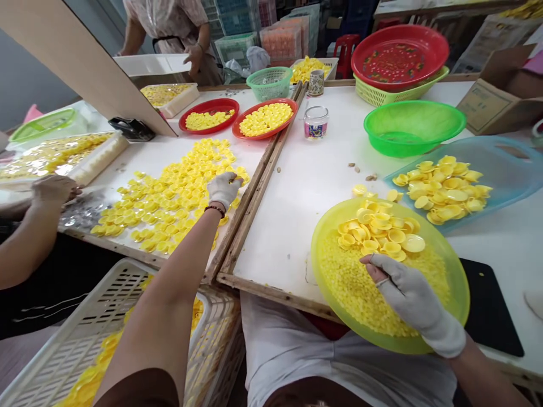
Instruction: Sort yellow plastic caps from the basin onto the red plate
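Yellow cups point(382, 229), glossy and shallow, heap over coarse granules point(350, 285) in a round plastic bowl point(460, 285), lower right. Above it the gloved right hand point(411, 294) is loosely curled, thumb near fingertips; any hold is unclear. Left of centre, the half-closed, gloved left hand point(223, 189) has fingertips among spread yellow pieces point(178, 183), grip hidden. Beyond, a smooth red plate point(186, 128) holds more.

Apparently no legible lettering.
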A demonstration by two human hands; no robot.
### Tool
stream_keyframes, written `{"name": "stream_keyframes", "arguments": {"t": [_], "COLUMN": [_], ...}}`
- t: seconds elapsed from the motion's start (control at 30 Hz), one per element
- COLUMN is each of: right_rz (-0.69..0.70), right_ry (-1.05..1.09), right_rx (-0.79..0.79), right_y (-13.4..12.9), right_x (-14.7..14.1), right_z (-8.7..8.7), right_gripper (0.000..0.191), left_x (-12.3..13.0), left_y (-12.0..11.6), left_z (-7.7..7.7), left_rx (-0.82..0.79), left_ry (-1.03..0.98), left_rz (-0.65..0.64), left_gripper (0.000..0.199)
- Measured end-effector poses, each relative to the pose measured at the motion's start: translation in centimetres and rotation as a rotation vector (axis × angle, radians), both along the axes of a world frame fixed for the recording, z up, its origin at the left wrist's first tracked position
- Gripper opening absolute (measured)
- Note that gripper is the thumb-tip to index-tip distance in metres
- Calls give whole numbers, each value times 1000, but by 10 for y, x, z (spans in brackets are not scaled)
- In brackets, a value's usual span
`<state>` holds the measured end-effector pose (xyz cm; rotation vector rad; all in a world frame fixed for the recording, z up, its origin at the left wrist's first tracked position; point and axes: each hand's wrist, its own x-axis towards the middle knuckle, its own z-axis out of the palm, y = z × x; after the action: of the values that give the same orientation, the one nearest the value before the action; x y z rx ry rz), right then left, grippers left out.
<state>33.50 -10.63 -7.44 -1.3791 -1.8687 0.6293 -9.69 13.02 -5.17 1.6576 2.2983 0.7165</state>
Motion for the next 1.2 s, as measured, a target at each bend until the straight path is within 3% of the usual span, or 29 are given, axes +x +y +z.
{"name": "stream_keyframes", "arguments": {"t": [0.3,0.43,0.5,0.57,0.63,0.7,0.8,0.9,1.03,1.2], "right_rz": [50,199,240,246,273,310,297,206,91,95], "right_ry": [-48,-200,-244,-249,-265,-285,-285,-287,-276,-107], "right_rx": [32,205,280,285,272,281,295,227,191,198], "right_y": [3,3,5,10,19,32,60,100,175,265], "right_x": [-8,-8,-8,-7,-7,-8,-12,-16,-16,-30], "right_z": [10,25,29,30,31,34,47,56,51,37], "right_gripper": [18,15,14,31,52,57,41,33,30,21], "left_x": [7,6,15,36,70,111,164,190,194,189], "left_y": [-3,-4,-4,-7,-12,-18,-20,-11,2,11], "left_z": [1,-6,-16,-28,-41,-52,-64,-72,-78,-78], "left_rx": [53,51,147,248,309,262,173,205,249,242], "left_ry": [61,141,251,238,156,91,96,120,142,147], "left_rz": [-55,-59,-155,-334,-564,-654,-608,-533,-496,-512], "left_gripper": [29,28,34,31,28,25,14,18,18,12]}}
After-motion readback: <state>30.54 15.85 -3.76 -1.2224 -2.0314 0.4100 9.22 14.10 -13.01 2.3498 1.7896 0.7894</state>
